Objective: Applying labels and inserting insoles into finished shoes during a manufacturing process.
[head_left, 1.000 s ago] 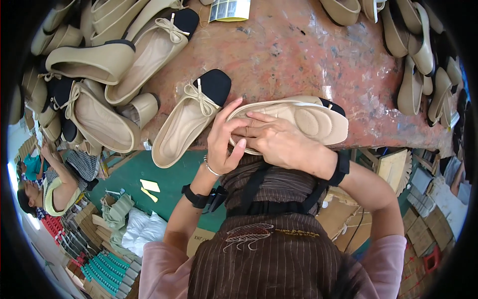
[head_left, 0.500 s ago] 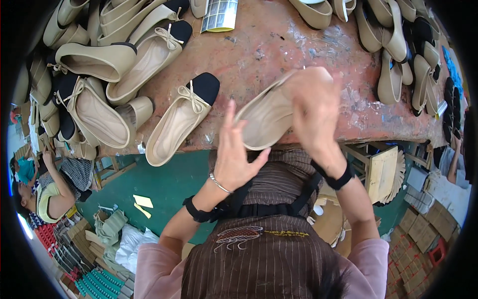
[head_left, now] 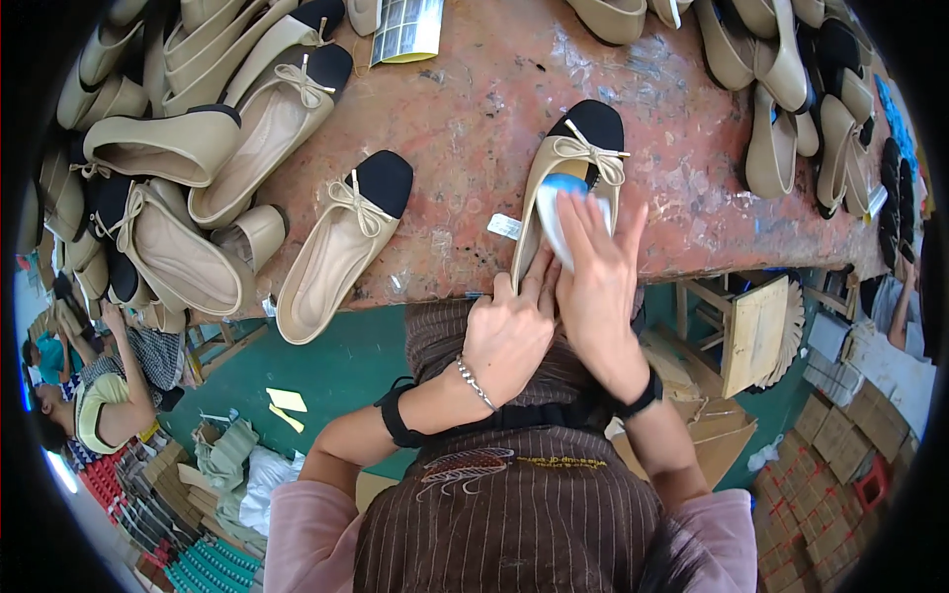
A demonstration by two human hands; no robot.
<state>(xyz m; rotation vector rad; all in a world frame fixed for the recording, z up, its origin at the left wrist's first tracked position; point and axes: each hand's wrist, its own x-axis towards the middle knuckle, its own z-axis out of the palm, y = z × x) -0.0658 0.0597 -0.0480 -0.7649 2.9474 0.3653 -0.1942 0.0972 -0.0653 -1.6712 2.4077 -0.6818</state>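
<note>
A beige ballet flat [head_left: 534, 212] with a black toe cap and a bow lies toe-away at the table's near edge. My left hand [head_left: 509, 331] is closed, its fingertips at the heel end of this shoe. My right hand [head_left: 600, 287] reaches over the shoe's opening, fingers long, with a white-and-blue smooth piece [head_left: 554, 212] against them. That piece partly covers the inside of the shoe, and its exact kind is unclear. Beside the shoe's left side is a small white tag [head_left: 504, 226]. A matching flat [head_left: 341, 237] rests to the left.
Heaped beige flats [head_left: 198, 232] crowd the table's left side, and more shoes [head_left: 771, 148] stand at the right. A printed sheet [head_left: 407, 30] lies at the far edge of the worn red table [head_left: 455, 128]. Another person [head_left: 119, 395] sits at far left; cardboard boxes [head_left: 682, 395] stand below.
The shoe at my hands now lies toe-away, with its black toe and bow uncovered. My left hand has moved right to its heel, and the white-and-blue piece has come into view at my right hand.
</note>
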